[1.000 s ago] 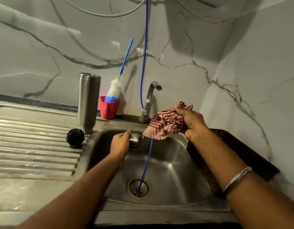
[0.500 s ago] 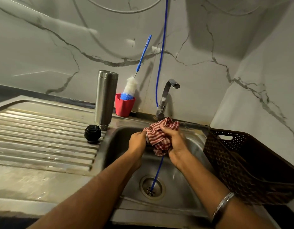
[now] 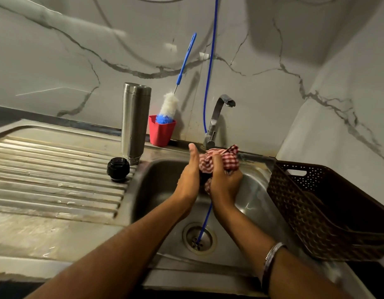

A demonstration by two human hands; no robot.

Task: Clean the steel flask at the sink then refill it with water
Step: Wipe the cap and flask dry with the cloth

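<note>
Both hands meet over the sink (image 3: pixel 156 190): the right hand (image 3: pixel 224 184) has its grip clenched around the checked cloth (image 3: pixel 221 158), the left hand (image 3: pixel 190 178) presses flat against it, probably to wipe something hidden inside. Meanwhile the steel flask (image 3: pixel 135 121) stands upright on the tabletop, its black cap (image 3: pixel 118 169) just beside, likely to dry.

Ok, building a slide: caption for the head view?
Both hands rub a checked cloth over the sink; steel flask stands aside.

On my right a dark brown perforated basket (image 3: pixel 329 212) sits just beside the basin. A thin blue cord (image 3: pixel 209 83) hangs down the marble wall (image 3: pixel 57 61) in front of me. A silver bangle (image 3: pixel 272 254) circles my right wrist.
</note>
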